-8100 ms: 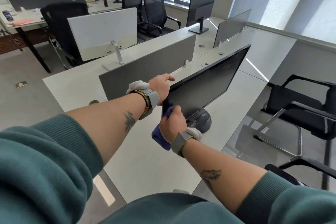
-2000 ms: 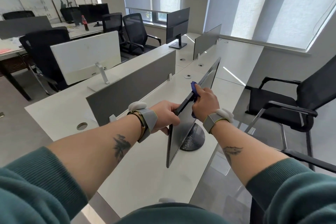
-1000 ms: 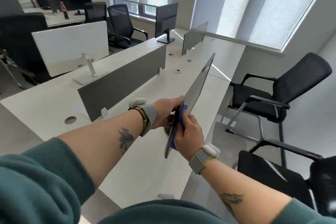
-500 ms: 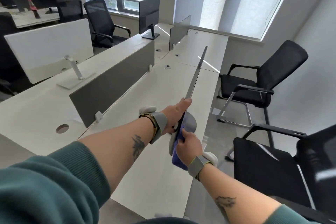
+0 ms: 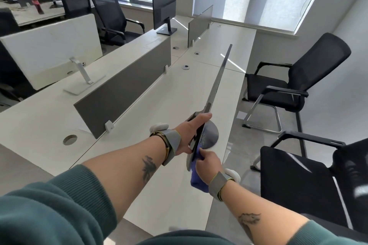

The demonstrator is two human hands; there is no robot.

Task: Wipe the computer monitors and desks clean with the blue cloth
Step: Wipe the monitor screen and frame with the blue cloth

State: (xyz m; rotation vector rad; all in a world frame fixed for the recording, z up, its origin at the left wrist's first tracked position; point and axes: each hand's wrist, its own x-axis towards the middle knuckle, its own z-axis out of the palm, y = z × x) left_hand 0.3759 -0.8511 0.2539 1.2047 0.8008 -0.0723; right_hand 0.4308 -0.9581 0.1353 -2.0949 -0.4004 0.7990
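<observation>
while your left hand [image 5: 190,132] holds the near edge of the monitor [image 5: 217,85], one digit laid along it and the rest seemingly wrapped behind where they can't be seen, your right hand [image 5: 208,162] has brought the blue cloth [image 5: 198,182] down from the top edge to the lower near corner. its fingers are curled round the cloth, pinching it onto the panel, with the loose end hanging by the wrist. the screen now shows edge-on to you, above its round base [image 5: 211,135]. that suggests this monitor's rim is nearly done; the desk [image 5: 159,109] beneath looks not yet wiped.
</observation>
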